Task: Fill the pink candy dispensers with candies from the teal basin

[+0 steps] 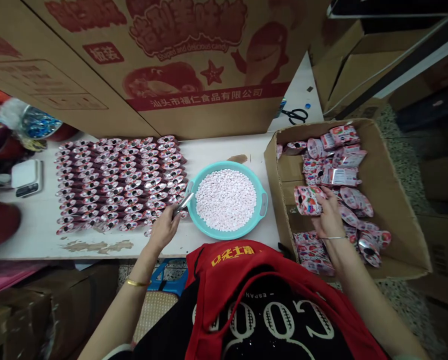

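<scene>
My left hand (165, 228) is closed around the handle of a small metal scoop (183, 203), held beside the left rim of a turquoise basin (262, 192). Small pale pink and white candies (226, 200) fill the basin. Over the cardboard box at the right, my right hand (329, 216) grips a printed candy pouch (307, 200), red, white and pink. More such pouches (346, 157) lie loosely in the box (400, 220). Left of the basin, many open-topped pouches (119, 182) stand upright in tight rows. My left fingers are close to the rightmost row.
Large printed cartons (209, 117) wall off the back of the white table (40, 220). Black scissors (296, 116) lie near the box's far corner. A white scale (27, 176) and tubs of wrapped items (40, 125) are at the left. A blue stool (171, 280) stands below.
</scene>
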### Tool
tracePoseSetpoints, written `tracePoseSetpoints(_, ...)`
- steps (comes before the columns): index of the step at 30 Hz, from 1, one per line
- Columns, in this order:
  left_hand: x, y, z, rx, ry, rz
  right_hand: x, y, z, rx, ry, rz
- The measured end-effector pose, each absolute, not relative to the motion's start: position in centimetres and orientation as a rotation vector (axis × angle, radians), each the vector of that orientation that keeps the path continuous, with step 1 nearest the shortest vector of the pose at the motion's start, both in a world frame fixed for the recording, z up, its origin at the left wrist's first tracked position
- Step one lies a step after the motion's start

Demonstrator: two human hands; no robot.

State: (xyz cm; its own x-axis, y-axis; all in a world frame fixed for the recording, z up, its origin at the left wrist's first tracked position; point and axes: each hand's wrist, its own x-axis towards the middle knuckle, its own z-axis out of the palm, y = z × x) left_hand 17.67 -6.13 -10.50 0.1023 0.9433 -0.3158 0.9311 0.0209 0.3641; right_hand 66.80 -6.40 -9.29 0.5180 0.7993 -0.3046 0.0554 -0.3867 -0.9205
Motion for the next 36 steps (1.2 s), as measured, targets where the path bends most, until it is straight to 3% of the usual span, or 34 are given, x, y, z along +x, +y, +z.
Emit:
tracePoseSetpoints(6,26.2,-4.5,-11.8,2.056,1.302,-0.51,60.2,-5.9,-6.3,-1.289,-0.404,1.615)
tracePoseSetpoints(13,34.2,-5.0,-17.5,1.991,1.328,-0.355,58.5,-8.2,-6.5,-1.203,-0.266,1.769)
tracePoseSetpoints(18,35.4,-4.0,-18.3,1.967,1.353,-0.22,57.8,-8.2,-7.1,-1.338,-0.457,1.759)
tracePoseSetpoints(27,28.2,-1.2,-11.6,2.056,1.131,0.285,56.5,-6.8,-11.9,-1.576,-1.131,1.192)
tracePoseSetpoints(31,27.5,0.2,-7.0,2.24,1.048,0.161,55.1,-5.5,-12.7,-1.573,-1.543,0.965)
tracePoseSetpoints(36,30.7,0.6,-2.1,2.484,1.14,-0.282,53.3,-4.8,-13.0,-1.449,-1.755,0.882)
